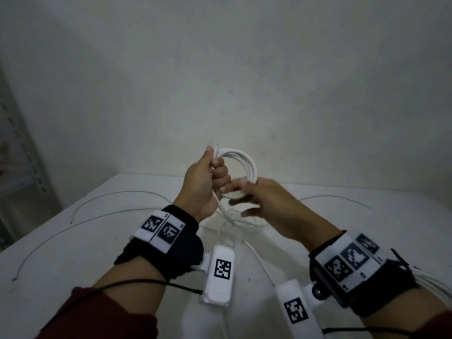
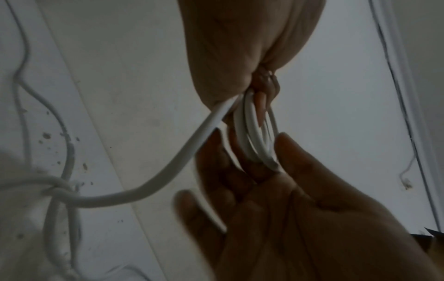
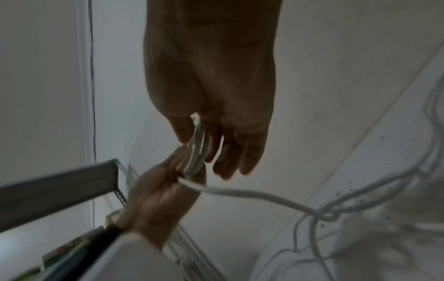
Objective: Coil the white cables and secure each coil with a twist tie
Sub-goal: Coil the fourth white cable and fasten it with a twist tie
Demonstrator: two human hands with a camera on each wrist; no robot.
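A coil of white cable (image 1: 249,162) is held up above the white table (image 1: 73,253). My left hand (image 1: 208,182) grips the coil's left side in a fist, with the cable's end sticking up past the thumb. In the left wrist view the coil (image 2: 252,136) leaves the left hand (image 2: 228,47) and sits between the thumb and straight fingers of my right hand (image 2: 288,209). My right hand (image 1: 264,204) touches the coil's bottom. A loose tail (image 1: 223,211) drops from the left fist to the table. Thin wire twist ties (image 1: 107,194) lie on the table.
More loose white cable (image 1: 247,222) lies tangled on the table under my hands. Another thin wire (image 1: 335,197) lies at the right. A metal shelf (image 1: 22,167) stands at the left beside the table. A wall rises behind the table's far edge.
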